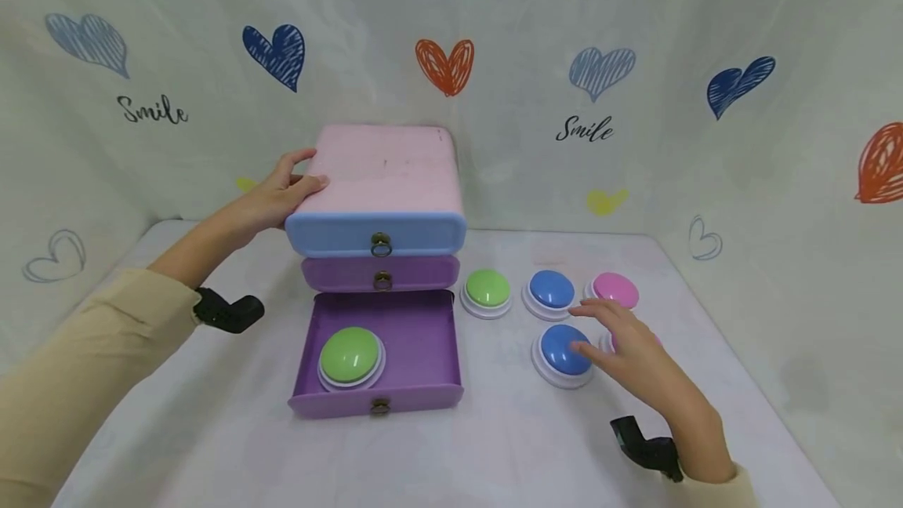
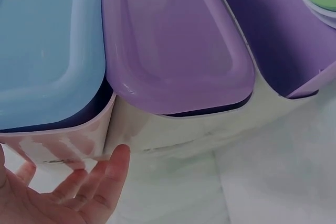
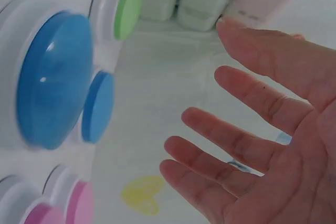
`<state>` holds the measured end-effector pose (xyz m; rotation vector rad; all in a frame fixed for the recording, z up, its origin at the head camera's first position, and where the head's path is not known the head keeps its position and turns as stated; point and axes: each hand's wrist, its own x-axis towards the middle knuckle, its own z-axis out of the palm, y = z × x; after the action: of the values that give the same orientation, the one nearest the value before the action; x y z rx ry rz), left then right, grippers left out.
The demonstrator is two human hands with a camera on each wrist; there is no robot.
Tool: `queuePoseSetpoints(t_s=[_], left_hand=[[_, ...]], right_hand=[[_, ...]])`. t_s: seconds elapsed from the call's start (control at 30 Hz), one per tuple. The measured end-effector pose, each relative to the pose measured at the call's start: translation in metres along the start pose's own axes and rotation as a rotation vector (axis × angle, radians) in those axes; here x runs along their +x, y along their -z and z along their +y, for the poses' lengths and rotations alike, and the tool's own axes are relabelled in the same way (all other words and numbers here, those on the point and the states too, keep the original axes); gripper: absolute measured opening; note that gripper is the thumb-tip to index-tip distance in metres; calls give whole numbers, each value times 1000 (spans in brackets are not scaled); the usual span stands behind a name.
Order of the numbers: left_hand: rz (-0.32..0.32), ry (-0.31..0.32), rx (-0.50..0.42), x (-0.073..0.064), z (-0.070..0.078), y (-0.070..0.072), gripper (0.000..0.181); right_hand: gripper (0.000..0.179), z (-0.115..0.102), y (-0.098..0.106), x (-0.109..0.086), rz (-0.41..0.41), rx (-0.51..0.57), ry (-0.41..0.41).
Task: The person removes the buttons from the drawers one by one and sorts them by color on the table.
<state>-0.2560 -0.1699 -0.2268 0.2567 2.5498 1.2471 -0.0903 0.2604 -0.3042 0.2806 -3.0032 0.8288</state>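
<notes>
A small drawer cabinet (image 1: pixel 384 167) with a pink top stands at the back of the table. My left hand (image 1: pixel 285 190) rests against its upper left side, thumb over the top edge; in the left wrist view the fingers (image 2: pixel 113 174) lie along the cabinet's side wall. The bottom purple drawer (image 1: pixel 416 335) is pulled out and holds a green push button (image 1: pixel 349 355) in its left part. My right hand (image 1: pixel 631 351) hovers with spread fingers over the front blue push button (image 1: pixel 563 348), holding nothing. It partly hides a pink push button behind it.
Right of the cabinet are a green button (image 1: pixel 487 288), a second blue button (image 1: pixel 552 290) and a pink button (image 1: pixel 616 290) in a row. The blue top drawer (image 1: pixel 331 235) and purple middle drawer (image 1: pixel 335 274) sit in the cabinet. A heart-printed curtain (image 1: pixel 522 14) hangs behind.
</notes>
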Motion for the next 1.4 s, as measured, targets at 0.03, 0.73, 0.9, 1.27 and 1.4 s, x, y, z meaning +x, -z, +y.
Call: queuePoseSetpoints(t_s=[0.03, 0.73, 0.9, 1.27, 1.4], left_hand=[[-1, 1, 1, 0, 0, 0, 77], [-19, 6, -9, -1, -1, -4, 74], [-22, 8, -14, 0, -1, -4, 73], [3, 16, 1, -4, 3, -2, 76], [5, 18, -4, -4, 3, -1, 75]], right_hand=[[47, -7, -1, 1, -11, -2, 13], [44, -116, -66, 51, -271, 120, 387], [46, -130, -82, 59, -295, 93, 399], [54, -150, -115, 69, -309, 55, 404], [56, -153, -125, 74, -314, 54, 390]])
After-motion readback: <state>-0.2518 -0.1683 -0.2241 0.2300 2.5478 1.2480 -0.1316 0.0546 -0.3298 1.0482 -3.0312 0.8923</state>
